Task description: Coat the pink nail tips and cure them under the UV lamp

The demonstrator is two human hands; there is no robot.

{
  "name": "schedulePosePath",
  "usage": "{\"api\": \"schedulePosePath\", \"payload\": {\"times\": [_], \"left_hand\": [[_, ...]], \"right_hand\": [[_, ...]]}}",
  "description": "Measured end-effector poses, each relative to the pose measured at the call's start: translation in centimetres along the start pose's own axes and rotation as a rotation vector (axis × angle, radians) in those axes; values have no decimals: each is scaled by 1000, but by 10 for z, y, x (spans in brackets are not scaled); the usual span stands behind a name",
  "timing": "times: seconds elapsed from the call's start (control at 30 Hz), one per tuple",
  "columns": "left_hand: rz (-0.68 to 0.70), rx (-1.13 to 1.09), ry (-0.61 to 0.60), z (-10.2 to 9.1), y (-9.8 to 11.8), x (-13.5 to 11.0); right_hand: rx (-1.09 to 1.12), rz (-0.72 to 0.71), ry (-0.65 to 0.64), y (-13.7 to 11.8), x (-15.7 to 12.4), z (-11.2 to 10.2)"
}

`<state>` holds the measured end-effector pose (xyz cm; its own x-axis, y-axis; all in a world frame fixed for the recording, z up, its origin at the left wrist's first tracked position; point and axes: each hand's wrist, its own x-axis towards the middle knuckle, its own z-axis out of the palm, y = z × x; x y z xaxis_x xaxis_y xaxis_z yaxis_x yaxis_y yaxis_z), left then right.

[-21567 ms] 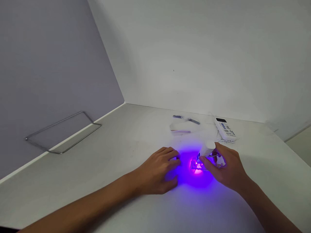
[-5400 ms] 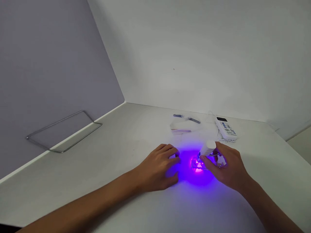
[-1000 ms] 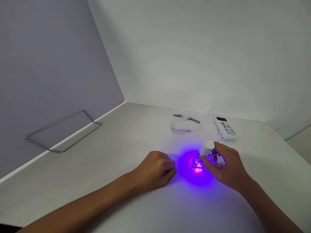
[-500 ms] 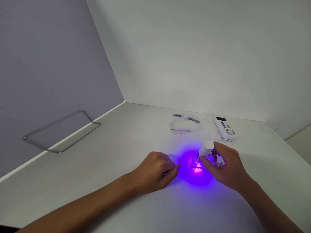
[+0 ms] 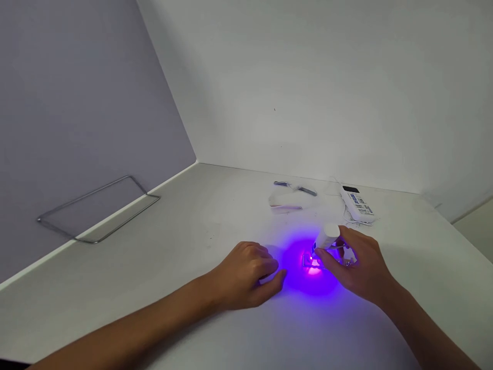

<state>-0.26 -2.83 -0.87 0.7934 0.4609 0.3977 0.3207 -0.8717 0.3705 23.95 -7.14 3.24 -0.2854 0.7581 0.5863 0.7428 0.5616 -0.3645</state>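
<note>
A small white UV lamp [image 5: 327, 235] is pinched in my right hand [image 5: 362, 262], tilted, with its glowing end pointing down at the table. Purple light spreads around a small flat piece [image 5: 313, 261] under the lamp; glare hides what kind it is. A thin white cord and some small clear parts show beside my right fingers. My left hand [image 5: 250, 275] rests on the table just left of the glow. Its fingers are curled in, with the thumb stretched out toward the light and nothing visible in its grasp.
A white box-shaped device [image 5: 358, 204] with a dark display and printed label lies at the back right, a cord beside it. Left of it are dark strips [image 5: 307, 191] and a pale curved band [image 5: 285, 206]. A metal wire frame [image 5: 127, 220] leans at the left wall.
My left thumb has moved slightly down, away from the curled fingers, opening a small gap. My right hand and the lamp stay in place.
</note>
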Motion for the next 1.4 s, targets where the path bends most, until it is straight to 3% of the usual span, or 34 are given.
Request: {"api": "schedulePosePath", "payload": {"times": [1.4], "left_hand": [[24, -7, -17, 1, 1, 0]], "right_hand": [[-16, -20, -1, 1, 0, 0]]}}
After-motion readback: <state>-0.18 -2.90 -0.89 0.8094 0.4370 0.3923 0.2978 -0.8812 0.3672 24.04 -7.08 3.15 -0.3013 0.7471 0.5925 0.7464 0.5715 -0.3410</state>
